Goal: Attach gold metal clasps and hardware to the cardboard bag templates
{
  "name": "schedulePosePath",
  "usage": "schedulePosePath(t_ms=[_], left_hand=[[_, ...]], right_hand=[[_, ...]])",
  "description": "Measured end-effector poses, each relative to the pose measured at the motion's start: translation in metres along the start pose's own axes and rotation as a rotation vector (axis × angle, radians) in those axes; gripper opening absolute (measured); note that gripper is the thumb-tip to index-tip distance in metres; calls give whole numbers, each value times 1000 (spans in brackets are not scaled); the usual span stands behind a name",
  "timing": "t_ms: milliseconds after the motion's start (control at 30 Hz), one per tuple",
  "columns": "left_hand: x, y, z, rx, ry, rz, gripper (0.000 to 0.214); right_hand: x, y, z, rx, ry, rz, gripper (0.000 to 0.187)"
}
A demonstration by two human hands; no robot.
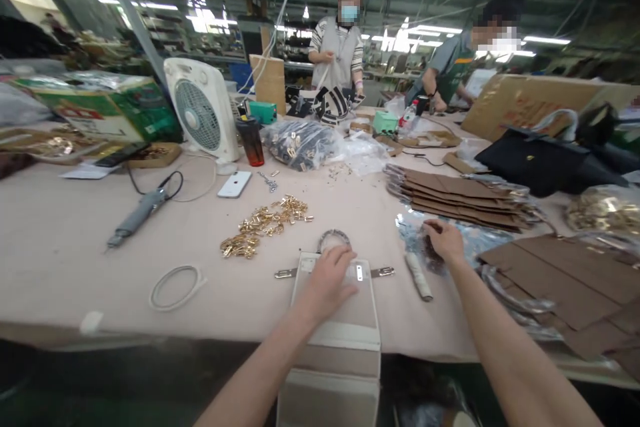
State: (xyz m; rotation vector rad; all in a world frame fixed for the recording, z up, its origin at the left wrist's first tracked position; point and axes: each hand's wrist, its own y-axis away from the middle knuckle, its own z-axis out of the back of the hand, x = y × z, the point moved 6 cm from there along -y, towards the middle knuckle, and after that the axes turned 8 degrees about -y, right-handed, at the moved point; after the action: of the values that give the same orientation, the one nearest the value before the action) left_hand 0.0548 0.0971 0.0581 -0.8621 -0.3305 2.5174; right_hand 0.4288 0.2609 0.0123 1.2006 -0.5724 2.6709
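A pale cream bag piece (345, 327) lies at the table's near edge, with a metal bar and ring at its far end. My left hand (327, 280) rests flat on it, fingers stretched out. My right hand (444, 240) reaches into a clear plastic bag of small dark parts (425, 230), fingers curled down into it; what they hold is hidden. A small white cylinder tool (419, 276) lies between the two hands. A heap of gold metal fittings (265, 221) lies beyond my left hand.
Brown leather pieces are stacked (460, 197) and spread (575, 280) at right. A white phone (235, 184), an electric screwdriver (137, 215), a white cord loop (175, 287), a fan (203, 110) and a black bag (540, 160) lie about. Two people work at the far side.
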Motion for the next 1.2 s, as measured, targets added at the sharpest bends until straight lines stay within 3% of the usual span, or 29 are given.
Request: schedulePosePath(t_ms=[133, 200, 267, 367, 500, 600, 800, 1033, 1100, 1200], left_hand=[[29, 27, 39, -129, -24, 103, 58], [49, 40, 50, -157, 10, 172, 51], [63, 48, 51, -138, 63, 203, 45], [75, 50, 46, -83, 136, 207, 42], [80, 44, 40, -63, 182, 219, 31], [81, 42, 37, -78, 166, 202, 25], [79, 44, 35, -128, 125, 182, 16], [80, 45, 33, -151, 93, 183, 8], [80, 46, 33, -139, 92, 174, 13], [82, 49, 33, -124, 86, 168, 42]], right_hand=[[14, 9, 12, -144, -282, -25, 37], [32, 20, 7, -140, -494, -58, 41], [60, 40, -9, -23, -650, -93, 41], [122, 83, -41, 253, -790, -94, 36], [202, 142, -83, 613, -731, -10, 30], [233, 168, -111, 771, -677, 58, 29], [232, 177, -143, 740, -576, 122, 21], [221, 179, -155, 693, -521, 146, 17], [218, 179, -155, 677, -514, 122, 18], [213, 178, -155, 674, -515, 63, 22]])
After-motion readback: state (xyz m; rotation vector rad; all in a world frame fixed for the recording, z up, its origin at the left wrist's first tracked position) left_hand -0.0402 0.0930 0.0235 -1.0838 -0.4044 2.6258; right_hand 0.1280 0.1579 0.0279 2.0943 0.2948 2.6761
